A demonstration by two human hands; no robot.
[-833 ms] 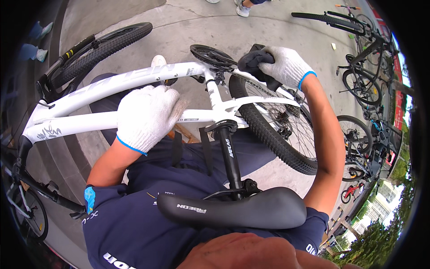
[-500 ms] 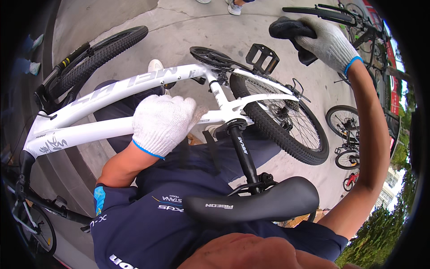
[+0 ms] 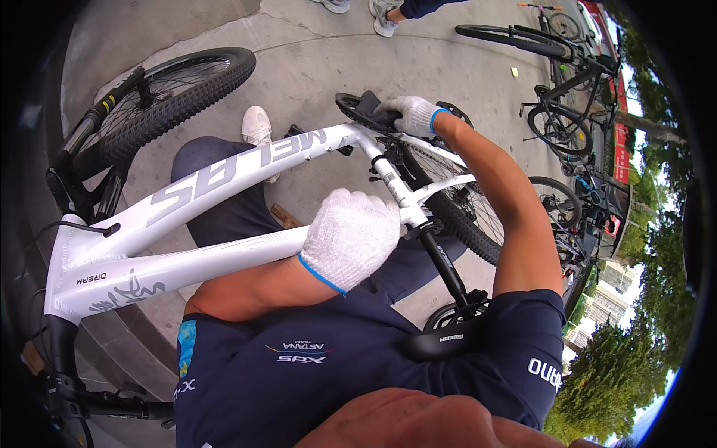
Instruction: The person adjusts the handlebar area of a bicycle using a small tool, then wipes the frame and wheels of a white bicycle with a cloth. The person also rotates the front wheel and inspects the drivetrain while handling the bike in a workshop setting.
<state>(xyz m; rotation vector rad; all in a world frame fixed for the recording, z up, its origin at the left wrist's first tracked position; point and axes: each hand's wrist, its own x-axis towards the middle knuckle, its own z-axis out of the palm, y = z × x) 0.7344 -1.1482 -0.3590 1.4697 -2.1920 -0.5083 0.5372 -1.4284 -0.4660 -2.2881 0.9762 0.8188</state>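
A white bicycle frame [image 3: 224, 257] with dark lettering lies tilted across my lap. My left hand [image 3: 352, 233], in a white knit glove with a blue cuff, is wrapped round the upper tube close to the seat tube. My right hand [image 3: 417, 116], gloved likewise, holds a black cloth [image 3: 371, 104] against the chainring [image 3: 349, 107] at the crank. Its fingertips are partly hidden by the cloth. Below my left hand, the black seat post [image 3: 444, 263] runs to the black saddle [image 3: 448, 340], which is partly covered by my right sleeve.
The knobbly front wheel [image 3: 179, 97] stands out at the upper left, and the rear wheel [image 3: 478, 224] lies behind my right forearm. Another person's shoes [image 3: 385, 16] show at the top. Several parked bicycles [image 3: 560, 127] line the right side. Stone steps [image 3: 127, 351] lie at left.
My right hand has come down and left with the black cloth, from the air to the chainring. My left hand has slid along the tube toward the seat tube.
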